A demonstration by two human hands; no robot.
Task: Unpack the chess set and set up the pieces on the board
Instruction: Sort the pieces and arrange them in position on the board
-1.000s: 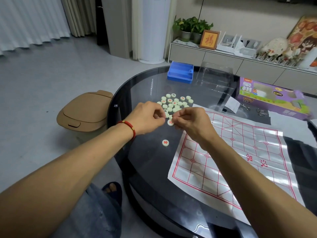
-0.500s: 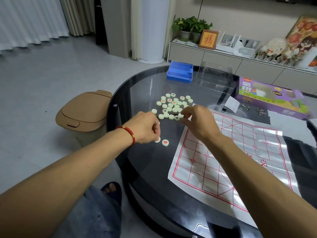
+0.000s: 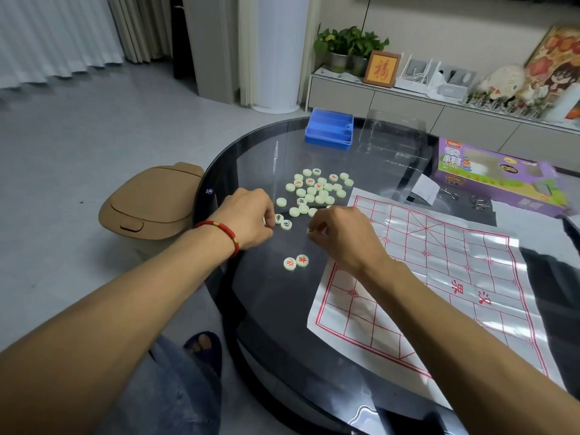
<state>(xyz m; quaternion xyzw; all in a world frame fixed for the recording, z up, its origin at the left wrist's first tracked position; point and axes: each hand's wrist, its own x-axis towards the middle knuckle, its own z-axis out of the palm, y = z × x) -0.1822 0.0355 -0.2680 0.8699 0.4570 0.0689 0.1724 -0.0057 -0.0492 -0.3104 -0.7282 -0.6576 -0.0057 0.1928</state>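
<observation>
Pale chess pieces (image 3: 317,189) heaped on the table (image 3: 251,309), left of the paper board (image 3: 439,277). Your right hand (image 3: 340,235) fingers pinch one piece at the heap's edge. Left hand (image 3: 248,219) fingers curled onto another piece; grip unclear. Two red-marked pieces (image 3: 295,262) lie nearer you.

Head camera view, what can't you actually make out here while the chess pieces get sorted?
- Right hand: fingers curl under, hiding most of the piece at its fingertips.
- Left hand: knuckles cover whatever its fingertips touch.
- Pile: characters too small to read; many pieces show blank faces.
- Board: near edge hidden by the right forearm, glare washes out the lines.
- Blue tray: contents not visible from this angle.
</observation>
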